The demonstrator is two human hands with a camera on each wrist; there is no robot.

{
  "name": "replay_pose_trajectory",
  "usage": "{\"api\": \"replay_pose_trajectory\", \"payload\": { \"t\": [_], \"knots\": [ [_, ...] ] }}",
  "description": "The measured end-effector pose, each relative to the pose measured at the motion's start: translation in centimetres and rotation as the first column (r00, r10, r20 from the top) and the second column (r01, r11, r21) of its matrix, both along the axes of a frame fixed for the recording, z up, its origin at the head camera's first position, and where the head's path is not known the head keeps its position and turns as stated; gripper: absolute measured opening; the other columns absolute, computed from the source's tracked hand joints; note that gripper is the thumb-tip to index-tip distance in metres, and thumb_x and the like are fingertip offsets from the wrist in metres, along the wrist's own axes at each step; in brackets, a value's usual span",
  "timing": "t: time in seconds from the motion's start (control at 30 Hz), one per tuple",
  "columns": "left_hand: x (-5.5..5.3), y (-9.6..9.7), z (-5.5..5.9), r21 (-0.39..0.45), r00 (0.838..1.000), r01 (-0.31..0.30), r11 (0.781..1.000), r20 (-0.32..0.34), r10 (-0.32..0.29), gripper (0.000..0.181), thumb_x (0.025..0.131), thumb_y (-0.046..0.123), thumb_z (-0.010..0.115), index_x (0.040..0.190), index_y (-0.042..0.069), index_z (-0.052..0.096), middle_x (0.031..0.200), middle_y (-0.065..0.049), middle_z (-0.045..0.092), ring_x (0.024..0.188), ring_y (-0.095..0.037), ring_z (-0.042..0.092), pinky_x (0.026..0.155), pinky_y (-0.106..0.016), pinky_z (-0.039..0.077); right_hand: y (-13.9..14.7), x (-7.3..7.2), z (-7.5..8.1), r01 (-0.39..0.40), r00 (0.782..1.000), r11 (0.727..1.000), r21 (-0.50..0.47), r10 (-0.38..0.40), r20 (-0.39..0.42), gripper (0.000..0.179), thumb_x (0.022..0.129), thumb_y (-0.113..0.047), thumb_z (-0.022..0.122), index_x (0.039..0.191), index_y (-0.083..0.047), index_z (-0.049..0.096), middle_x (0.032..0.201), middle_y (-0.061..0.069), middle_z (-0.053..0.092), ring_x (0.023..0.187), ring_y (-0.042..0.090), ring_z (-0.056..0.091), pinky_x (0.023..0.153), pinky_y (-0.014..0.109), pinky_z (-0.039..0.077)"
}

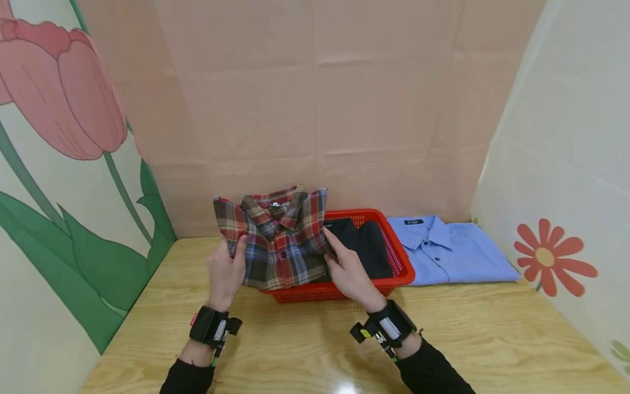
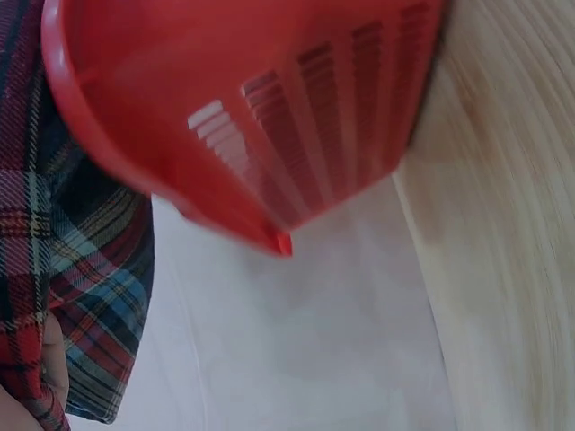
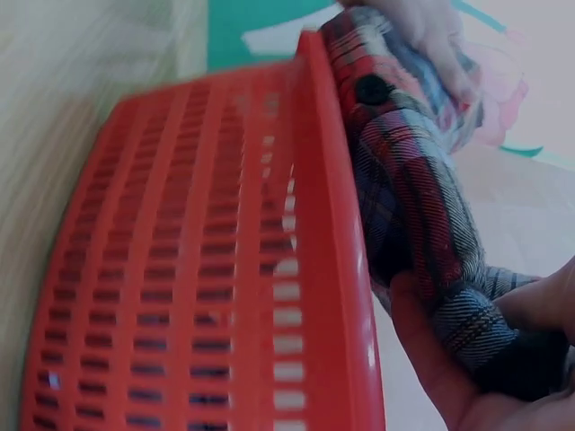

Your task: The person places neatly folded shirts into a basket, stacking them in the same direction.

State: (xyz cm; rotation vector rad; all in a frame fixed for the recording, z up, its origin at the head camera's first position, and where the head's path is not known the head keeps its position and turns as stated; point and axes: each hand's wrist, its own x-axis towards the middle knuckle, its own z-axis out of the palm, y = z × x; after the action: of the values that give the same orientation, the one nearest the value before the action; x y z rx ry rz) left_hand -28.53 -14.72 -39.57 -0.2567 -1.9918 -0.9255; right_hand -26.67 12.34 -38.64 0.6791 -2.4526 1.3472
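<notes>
A folded plaid shirt [image 1: 283, 246] in red, grey and blue is held up over the left part of a red plastic basket [image 1: 401, 262]. My left hand [image 1: 226, 271] pinches its left edge, with the thumb on the front. At the opposite edge my right hand [image 1: 351, 273] grips the cloth between thumb and fingers. The right wrist view shows the right hand's fingers [image 3: 431, 350] around a rolled fold of the plaid shirt [image 3: 404, 171], beside the basket's rim. Dark folded clothing [image 1: 371, 246] lies inside the basket, partly hidden by the shirt.
To the right of the basket, a folded light blue shirt [image 1: 453, 251] lies on the wooden table [image 1: 295, 345]. A beige sheet [image 1: 315, 109] hangs behind the table. Side panels carry a tulip [image 1: 64, 87] on the left and a red flower [image 1: 553, 257] on the right.
</notes>
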Motion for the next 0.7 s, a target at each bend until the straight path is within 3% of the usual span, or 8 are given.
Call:
{"api": "replay_pose_trajectory", "payload": {
  "t": [0.1,0.17,0.37,0.57,0.7],
  "knots": [
    [-0.3,0.9,0.1,0.009,1.000,0.018,1.000,0.008,-0.018,0.026,0.097,0.023,0.062,0.087,0.000,0.055,0.059,0.001,0.035,0.050,-0.013,0.035,0.046,-0.024,0.025,0.5,0.0,0.2,0.052,0.997,0.998,0.030,-0.050,-0.050,0.062,0.100,0.001,0.044,0.156,-0.021,0.028,0.111,0.017,0.066,0.049,0.009,0.040,0.062,0.030,0.038],
    [-0.4,1.4,0.1,0.023,0.999,0.028,0.999,0.019,-0.028,0.026,0.097,0.023,0.062,0.086,0.001,0.055,0.060,0.002,0.034,0.050,-0.013,0.035,0.046,-0.023,0.024,0.9,-0.1,0.3,0.078,0.995,0.996,0.037,-0.075,-0.066,0.062,0.099,0.001,0.046,0.155,-0.018,0.030,0.121,0.017,0.064,0.056,0.012,0.044,0.063,0.030,0.039],
    [-0.4,1.5,-0.1,0.027,0.994,0.085,0.996,0.070,-0.087,0.026,0.099,0.024,0.059,0.090,0.000,0.057,0.064,-0.002,0.040,0.055,-0.016,0.040,0.050,-0.025,0.027,1.1,-0.2,0.3,0.142,0.988,0.989,0.049,-0.139,-0.061,0.062,0.098,0.000,0.048,0.155,-0.018,0.031,0.129,0.019,0.060,0.065,0.018,0.048,0.058,0.029,0.037],
    [-0.2,1.9,-0.2,0.009,0.967,0.154,0.988,0.205,-0.153,0.028,0.104,0.027,0.049,0.103,0.000,0.055,0.071,-0.007,0.047,0.062,-0.021,0.048,0.054,-0.029,0.034,2.1,-0.7,0.2,0.150,0.987,0.988,0.040,-0.147,-0.061,0.063,0.098,0.001,0.048,0.155,-0.018,0.030,0.129,0.020,0.059,0.058,0.017,0.042,0.055,0.029,0.034],
    [-0.3,2.3,-0.5,-0.006,0.947,0.224,0.975,0.239,-0.216,0.025,0.105,0.023,0.046,0.109,-0.001,0.053,0.080,-0.012,0.055,0.070,-0.024,0.056,0.059,-0.035,0.043,2.7,-1.0,0.1,0.174,0.983,0.984,0.034,-0.171,-0.070,0.062,0.098,0.002,0.047,0.155,-0.017,0.031,0.124,0.020,0.062,0.055,0.016,0.039,0.053,0.028,0.033]
  ]
}}
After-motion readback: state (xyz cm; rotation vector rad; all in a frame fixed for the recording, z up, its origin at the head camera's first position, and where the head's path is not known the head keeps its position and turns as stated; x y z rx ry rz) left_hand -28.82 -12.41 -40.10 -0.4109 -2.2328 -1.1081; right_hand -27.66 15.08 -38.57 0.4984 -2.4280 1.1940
